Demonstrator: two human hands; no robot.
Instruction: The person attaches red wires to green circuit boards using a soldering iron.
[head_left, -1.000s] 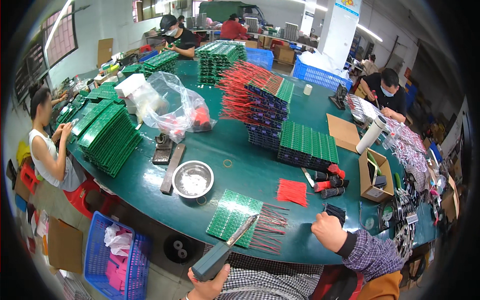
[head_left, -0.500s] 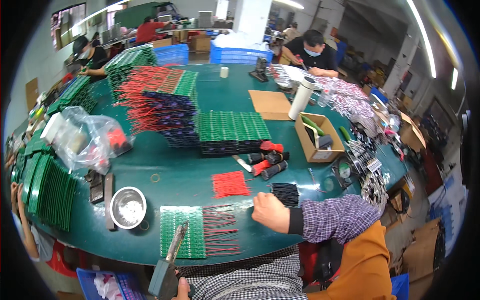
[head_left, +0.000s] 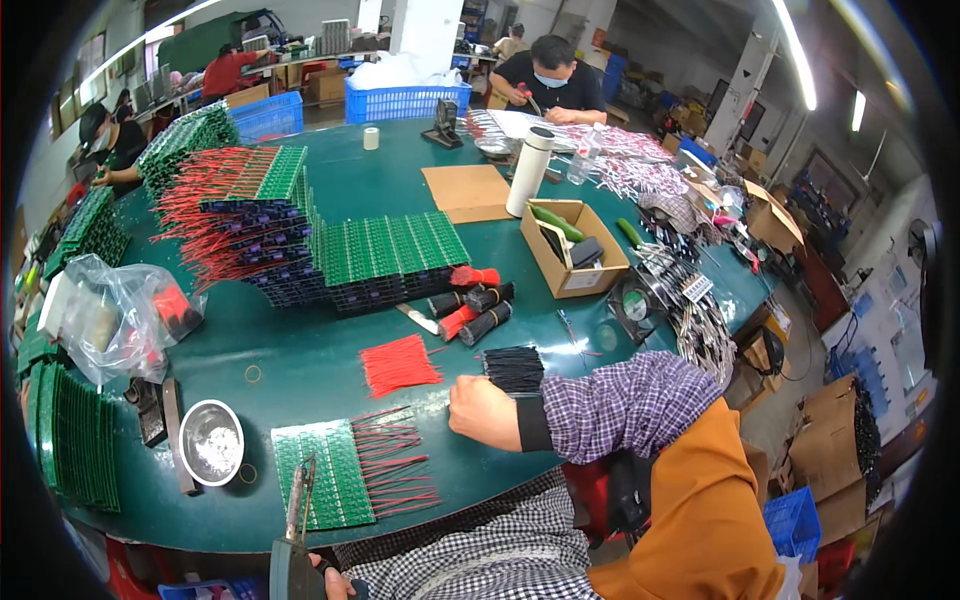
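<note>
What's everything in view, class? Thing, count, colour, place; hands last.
Table: one, green, centre
Circuit-board panel: one, green, near edge
Board stacks: several, green, left
Red wire pile: one, red, midtable
Black wire pile: one, black, midtable
Bowl: one, silver, left
Bag: one, clear, left
Carton: one, brown, right
Flask: one, white, behind carton
Crates: several, blue, background
Co-workers: several, mixed clothing, background
Handheld tool: one, grey, bottom left
Left hand: one, bare, holding tool
Right hand: one, bare, midtable

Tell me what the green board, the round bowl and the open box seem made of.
Green board: likely faintly glossy coated laminate, judging by its flat face with pale repeated marks; core unseen.
Round bowl: apparently polished metal, given its bright silvery rim.
Open box: matt cardboard, seemingly, from its brown walls.
</note>
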